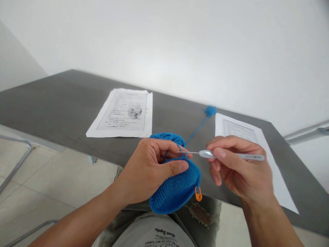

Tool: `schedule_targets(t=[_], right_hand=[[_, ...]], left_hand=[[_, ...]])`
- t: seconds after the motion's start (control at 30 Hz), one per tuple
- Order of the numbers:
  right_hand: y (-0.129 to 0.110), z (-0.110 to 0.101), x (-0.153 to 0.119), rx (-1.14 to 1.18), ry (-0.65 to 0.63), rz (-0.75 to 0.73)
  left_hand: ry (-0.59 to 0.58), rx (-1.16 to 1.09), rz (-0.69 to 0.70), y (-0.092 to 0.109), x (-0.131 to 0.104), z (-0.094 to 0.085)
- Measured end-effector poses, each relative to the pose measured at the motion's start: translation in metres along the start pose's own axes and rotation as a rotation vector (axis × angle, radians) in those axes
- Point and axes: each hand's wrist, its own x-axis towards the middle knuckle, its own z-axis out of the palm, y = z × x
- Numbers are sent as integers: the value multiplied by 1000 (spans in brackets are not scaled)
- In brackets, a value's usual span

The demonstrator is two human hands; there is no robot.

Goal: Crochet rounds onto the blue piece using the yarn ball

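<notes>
A round blue crochet piece (174,187) is pinched between the thumb and fingers of my left hand (151,168), above my lap at the table's near edge. Blue yarn passes over my left fingers. In my right hand (238,164) is a crochet hook (231,155) with a pale grey handle, held nearly level. Its thin metal shaft reaches left to the top edge of the piece, where yarn loops lie around it. An orange stitch marker (198,194) hangs from the right side of the piece. Behind my left fingers sits a bundle of blue yarn (169,138).
On the dark grey table (59,103), a printed sheet (102,127) lies left of centre. Another printed sheet (272,175) is at the right, partly behind my right hand. A small blue yarn clump (210,110) rests near the back edge by the white wall, a strand running from it toward me.
</notes>
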Motion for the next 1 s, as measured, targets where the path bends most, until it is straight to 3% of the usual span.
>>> schedule_targets(t=[0.33, 1.0], right_hand=[[2, -14, -11, -27, -59, -70], [2, -13, -18, -64, -71, -116]], left_hand=[[4, -65, -44, 2, 0, 1], [-8, -177, -120, 6, -1, -1]])
